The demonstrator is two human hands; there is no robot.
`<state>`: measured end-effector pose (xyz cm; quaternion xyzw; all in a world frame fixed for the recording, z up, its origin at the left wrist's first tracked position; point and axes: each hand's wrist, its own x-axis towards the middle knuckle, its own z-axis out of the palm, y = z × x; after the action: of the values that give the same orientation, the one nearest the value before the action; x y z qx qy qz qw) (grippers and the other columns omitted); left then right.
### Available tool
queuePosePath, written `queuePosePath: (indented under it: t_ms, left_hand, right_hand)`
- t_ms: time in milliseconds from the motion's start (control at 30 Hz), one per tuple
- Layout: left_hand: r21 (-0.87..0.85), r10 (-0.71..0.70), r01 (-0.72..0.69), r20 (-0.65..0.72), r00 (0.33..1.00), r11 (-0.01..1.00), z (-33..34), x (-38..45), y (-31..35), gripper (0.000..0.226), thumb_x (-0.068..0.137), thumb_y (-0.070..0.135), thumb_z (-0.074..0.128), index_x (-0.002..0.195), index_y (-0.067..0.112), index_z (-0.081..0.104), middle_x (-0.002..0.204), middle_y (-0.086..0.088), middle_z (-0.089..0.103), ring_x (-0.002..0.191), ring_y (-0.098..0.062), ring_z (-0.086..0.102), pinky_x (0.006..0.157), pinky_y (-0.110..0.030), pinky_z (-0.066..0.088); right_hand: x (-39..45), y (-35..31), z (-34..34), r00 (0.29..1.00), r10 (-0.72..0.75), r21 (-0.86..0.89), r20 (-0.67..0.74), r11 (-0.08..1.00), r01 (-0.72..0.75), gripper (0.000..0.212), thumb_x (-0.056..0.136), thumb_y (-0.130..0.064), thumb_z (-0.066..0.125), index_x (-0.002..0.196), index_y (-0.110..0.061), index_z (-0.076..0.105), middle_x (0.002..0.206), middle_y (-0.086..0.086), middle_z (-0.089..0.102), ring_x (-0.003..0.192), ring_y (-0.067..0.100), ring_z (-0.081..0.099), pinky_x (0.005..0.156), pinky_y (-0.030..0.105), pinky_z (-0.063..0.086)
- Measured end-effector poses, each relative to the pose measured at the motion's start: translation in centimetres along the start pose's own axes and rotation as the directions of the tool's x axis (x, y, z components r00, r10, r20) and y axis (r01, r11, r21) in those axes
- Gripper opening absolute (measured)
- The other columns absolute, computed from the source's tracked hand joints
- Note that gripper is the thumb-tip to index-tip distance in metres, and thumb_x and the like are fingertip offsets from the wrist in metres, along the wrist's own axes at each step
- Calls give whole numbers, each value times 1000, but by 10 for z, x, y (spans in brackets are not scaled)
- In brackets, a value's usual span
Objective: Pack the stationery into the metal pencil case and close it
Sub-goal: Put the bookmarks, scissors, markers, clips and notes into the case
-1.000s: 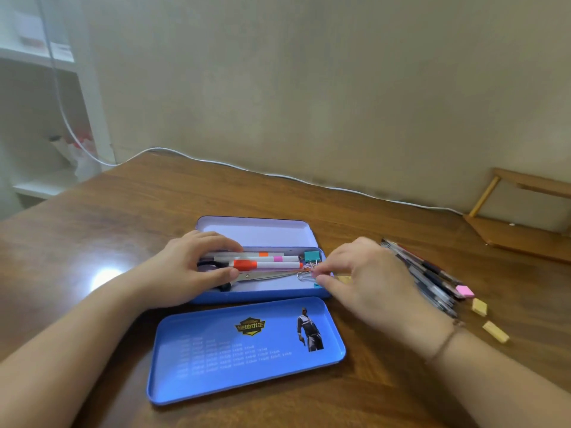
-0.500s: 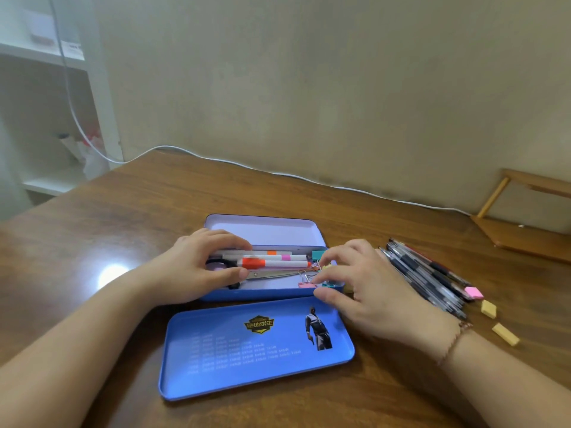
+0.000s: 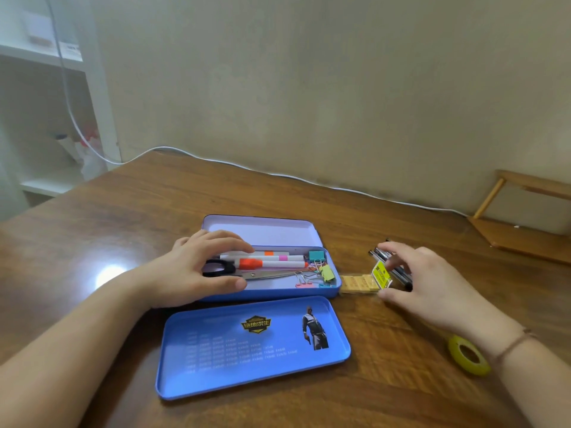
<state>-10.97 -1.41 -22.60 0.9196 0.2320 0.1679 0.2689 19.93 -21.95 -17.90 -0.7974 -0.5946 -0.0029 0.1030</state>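
The blue metal pencil case [image 3: 272, 294] lies open in the middle of the table, its lid [image 3: 262, 231] folded back. Inside are markers [image 3: 272, 261], black-handled scissors [image 3: 247, 274] and several coloured binder clips [image 3: 321, 268]. My left hand [image 3: 191, 270] holds the case's left end, fingers over the markers and thumb on the front wall. My right hand [image 3: 429, 285] is just right of the case, thumb and fingers pinching a small yellow-labelled eraser [image 3: 381, 274] at the end of a row of tan erasers [image 3: 355, 284]. Part of a pen bundle [image 3: 384, 257] shows under that hand.
A loose blue printed tray [image 3: 253, 344] lies in front of the case. A yellow tape roll [image 3: 468, 358] sits by my right wrist. A white cable [image 3: 278, 174] runs along the table's back edge. A wooden stand [image 3: 525, 230] is at the far right, white shelves [image 3: 46, 118] at the left.
My right hand left the case's right end and moved right onto the yellow-labelled eraser. Binder clips now lie uncovered in the case. My left hand stayed put.
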Motion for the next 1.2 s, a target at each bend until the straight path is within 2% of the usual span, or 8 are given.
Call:
queuePosePath:
  t_ms: [133, 233, 400, 500, 700, 833, 1000, 1200]
  left_hand:
    - [-2, -20, 20, -7, 1000, 1000, 0, 0, 1, 61, 72, 76, 52, 126, 49, 53, 129, 37, 47, 129, 7, 36, 116, -46, 24]
    - [-7, -24, 24, -1, 1000, 1000, 0, 0, 0, 60, 73, 75, 52, 127, 49, 53, 130, 34, 48, 130, 4, 37, 115, -48, 25]
    - [-13, -42, 42, 18, 999, 999, -1, -1, 0, 61, 73, 75, 52, 128, 49, 51, 130, 36, 46, 130, 7, 34, 116, -45, 23]
    - [-13, -48, 49, 18, 999, 999, 0, -2, 2, 61, 74, 78, 47, 127, 50, 51, 129, 37, 46, 129, 9, 33, 117, -44, 22]
    - [-124, -127, 120, -47, 991, 985, 2, 1, 7, 56, 80, 76, 12, 116, 58, 51, 129, 34, 49, 130, 3, 36, 118, -45, 19]
    - [-200, -142, 128, -61, 988, 971, 3, 0, 6, 57, 81, 78, 11, 114, 61, 54, 126, 39, 50, 132, 2, 37, 118, -45, 23]
    - [-205, -144, 130, -52, 988, 970, 3, 0, 2, 58, 80, 82, 10, 115, 63, 52, 128, 36, 50, 133, -1, 38, 118, -46, 24]
    - [-170, -129, 119, -49, 991, 978, 2, 1, 5, 69, 74, 91, 6, 112, 58, 54, 129, 28, 54, 132, -3, 40, 117, -49, 23]
  right_hand:
    - [4, 5, 4, 994, -5, 170, 105, 985, -13, 50, 88, -3, 56, 118, -44, 53, 100, -25, 63, 102, -3, 58, 73, 5, 41]
    - [14, -3, 8, 995, -39, 69, 89, 997, 33, 31, 93, -21, 60, 117, -40, 62, 100, -23, 60, 95, -4, 54, 72, 11, 40]
    - [22, -7, 8, 976, -54, -70, 212, 995, 70, 28, 92, -42, 57, 120, -44, 57, 117, -24, 46, 114, 1, 40, 95, 25, 41]
    - [15, -9, 7, 974, -32, 16, 224, 999, 29, 14, 89, -40, 62, 96, -46, 52, 107, -22, 53, 101, 0, 50, 82, 21, 44]
    - [5, -4, -11, 996, 51, 160, -78, 986, -38, 39, 75, -16, 81, 88, -47, 58, 84, -19, 66, 81, 2, 62, 68, 18, 43]
    - [12, -35, -21, 950, -31, 230, -310, 967, 106, 23, 75, -10, 78, 79, -32, 71, 79, -19, 67, 76, 0, 60, 63, 13, 40]
    - [29, -96, 7, 916, -342, 271, -210, 880, 391, 26, 69, 4, 71, 78, -20, 75, 84, -7, 66, 73, 11, 62, 65, 21, 50]
    - [50, -117, 39, 916, -373, 284, -149, 871, 401, 20, 71, -2, 76, 84, -16, 76, 81, -7, 54, 66, 0, 49, 62, 13, 37]
